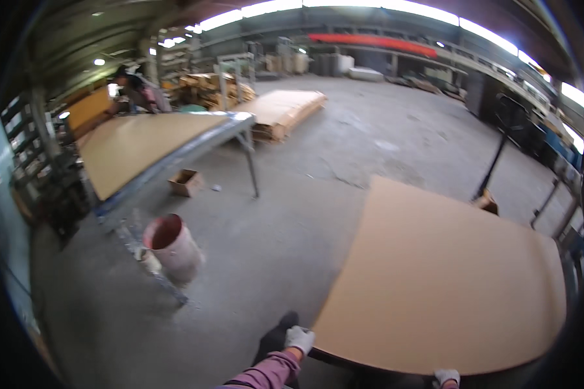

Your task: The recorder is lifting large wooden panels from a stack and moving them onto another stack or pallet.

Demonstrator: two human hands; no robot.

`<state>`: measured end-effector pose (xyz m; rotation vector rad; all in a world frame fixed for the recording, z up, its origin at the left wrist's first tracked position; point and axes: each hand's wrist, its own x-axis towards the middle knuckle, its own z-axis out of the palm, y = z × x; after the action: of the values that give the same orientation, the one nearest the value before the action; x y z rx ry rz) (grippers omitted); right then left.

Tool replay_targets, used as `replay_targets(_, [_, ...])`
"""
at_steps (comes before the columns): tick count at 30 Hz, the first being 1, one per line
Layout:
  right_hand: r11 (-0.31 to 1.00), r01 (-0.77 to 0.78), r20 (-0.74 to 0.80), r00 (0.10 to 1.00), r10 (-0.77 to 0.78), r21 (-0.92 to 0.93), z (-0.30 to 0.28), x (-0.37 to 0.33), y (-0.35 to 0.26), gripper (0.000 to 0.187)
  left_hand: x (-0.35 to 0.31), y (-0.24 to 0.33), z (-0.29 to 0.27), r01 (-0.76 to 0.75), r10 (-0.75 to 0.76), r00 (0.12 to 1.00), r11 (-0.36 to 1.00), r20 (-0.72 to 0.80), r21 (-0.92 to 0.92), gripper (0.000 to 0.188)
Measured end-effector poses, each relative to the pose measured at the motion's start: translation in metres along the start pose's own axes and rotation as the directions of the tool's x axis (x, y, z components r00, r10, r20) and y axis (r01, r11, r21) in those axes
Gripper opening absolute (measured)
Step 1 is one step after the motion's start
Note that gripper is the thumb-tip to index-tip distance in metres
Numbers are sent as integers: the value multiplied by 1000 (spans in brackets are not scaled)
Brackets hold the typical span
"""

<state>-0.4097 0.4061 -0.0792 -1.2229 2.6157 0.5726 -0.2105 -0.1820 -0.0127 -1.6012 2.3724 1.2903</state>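
Observation:
A large flat brown cardboard sheet (435, 279) spreads out in front of me on the right, with a dark shadowed strip under its near edge. My left hand (300, 339), in a pale work glove, is closed on the sheet's near left corner. Farther right along the same near edge is my right hand (446, 376), also gloved, with its fingers over the rim. What supports the sheet is hidden beneath it.
A metal-framed table (194, 146) bearing another brown sheet (149, 146) stands far left, with a person (139, 94) bending at it. Below are a reddish bucket (172, 243) and a small carton (185, 183). A cardboard stack (282, 110) lies beyond. An upright black pole (496, 162) rises past the sheet.

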Motion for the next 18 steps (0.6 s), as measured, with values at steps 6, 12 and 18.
replay_targets(6, [279, -345, 211, 884, 417, 896, -239, 77, -172, 19, -25, 6, -40, 33, -25, 998, 989, -62, 144, 31])
replay_targets(12, [622, -337, -57, 849, 525, 707, -163, 121, -203, 20, -12, -31, -102, 164, -245, 970, 620, 9, -767, 41])
replay_targets(18, [440, -398, 153, 856, 494, 805, -186, 104, -193, 31, -11, -191, -147, 378, -389, 894, 921, -223, -90, 47])
